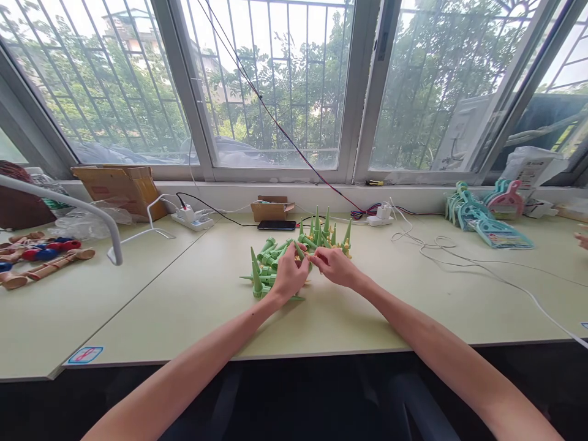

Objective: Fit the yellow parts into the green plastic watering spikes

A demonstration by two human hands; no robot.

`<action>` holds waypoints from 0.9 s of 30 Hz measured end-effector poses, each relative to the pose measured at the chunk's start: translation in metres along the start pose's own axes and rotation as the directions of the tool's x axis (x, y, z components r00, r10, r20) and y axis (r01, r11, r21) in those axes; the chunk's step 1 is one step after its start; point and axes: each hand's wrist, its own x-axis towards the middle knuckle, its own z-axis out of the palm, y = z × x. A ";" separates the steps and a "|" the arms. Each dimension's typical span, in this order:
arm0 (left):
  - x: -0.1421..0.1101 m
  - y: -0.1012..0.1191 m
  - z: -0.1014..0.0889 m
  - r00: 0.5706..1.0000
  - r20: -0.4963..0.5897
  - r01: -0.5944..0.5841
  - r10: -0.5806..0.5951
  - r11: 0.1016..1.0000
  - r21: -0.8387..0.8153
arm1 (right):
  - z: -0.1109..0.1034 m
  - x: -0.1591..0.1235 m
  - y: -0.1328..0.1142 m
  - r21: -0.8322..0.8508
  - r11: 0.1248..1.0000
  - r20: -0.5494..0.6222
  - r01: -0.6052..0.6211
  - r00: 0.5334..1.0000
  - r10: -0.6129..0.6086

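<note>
My left hand (290, 274) is closed around a green plastic spike (299, 250), whose pointed end rises above the fingers. Right beside it, my right hand (337, 266) pinches at a small yellowish part on that piece; the fingers hide most of it. More green spikes (256, 275) lie jumbled to the left of and under my left hand, one standing point up. Behind my right hand, several upright spikes (316, 226) stand close together with small yellow parts (345, 246) at their bases.
A phone (276, 225) lies behind the spikes, before a small open cardboard box (272, 209). Power strips (192, 218) and loose white cables (441, 248) run along the table. Teal hangers (487, 223) sit back right, wooden pieces (59, 264) left. Another person's hand (582, 237) shows at the right edge.
</note>
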 end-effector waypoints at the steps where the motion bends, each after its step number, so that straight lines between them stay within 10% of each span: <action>1: 0.000 0.000 0.000 1.000 -0.001 -0.001 0.001 1.000 -0.005 | 0.000 0.000 0.000 0.001 1.000 -0.001 0.000 1.000 0.000; 27: 0.000 0.001 -0.001 1.000 0.005 -0.003 0.003 1.000 0.009 | 0.000 0.000 0.003 -0.005 1.000 -0.020 0.012 1.000 -0.012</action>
